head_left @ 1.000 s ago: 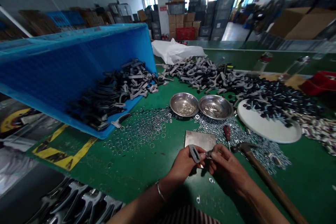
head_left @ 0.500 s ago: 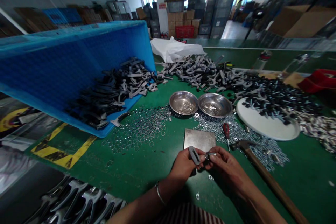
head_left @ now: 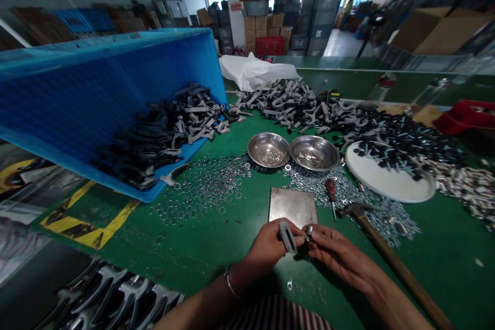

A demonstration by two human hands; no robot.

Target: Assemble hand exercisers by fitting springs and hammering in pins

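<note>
My left hand (head_left: 265, 247) is closed around a grey handle (head_left: 287, 237) with a dark slot along it. Opposite it, my right hand (head_left: 340, 251) pinches a small shiny metal piece (head_left: 309, 230) against the handle's end; fingers partly cover the contact, so I cannot tell how the two fit. Just beyond both hands lies a flat square steel plate (head_left: 293, 205). On the green tabletop below them is a small loose washer (head_left: 290, 284). A red screwdriver (head_left: 330, 191) and a wooden-handled hammer (head_left: 390, 252) lie to the right of my right hand.
A blue crate (head_left: 214, 67) on its side spills grey handles at left. Two steel bowls (head_left: 253, 157) with small parts stand behind the scattered rings (head_left: 209, 191). A white oval tray (head_left: 371, 180) carries black-headed bolts. Chromed parts (head_left: 127, 294) fill the lower left.
The shiny metal piece now stands more upright between my right fingers. My right hand has lowered slightly and covers the spot where a second small washer showed. The view has shifted a little.
</note>
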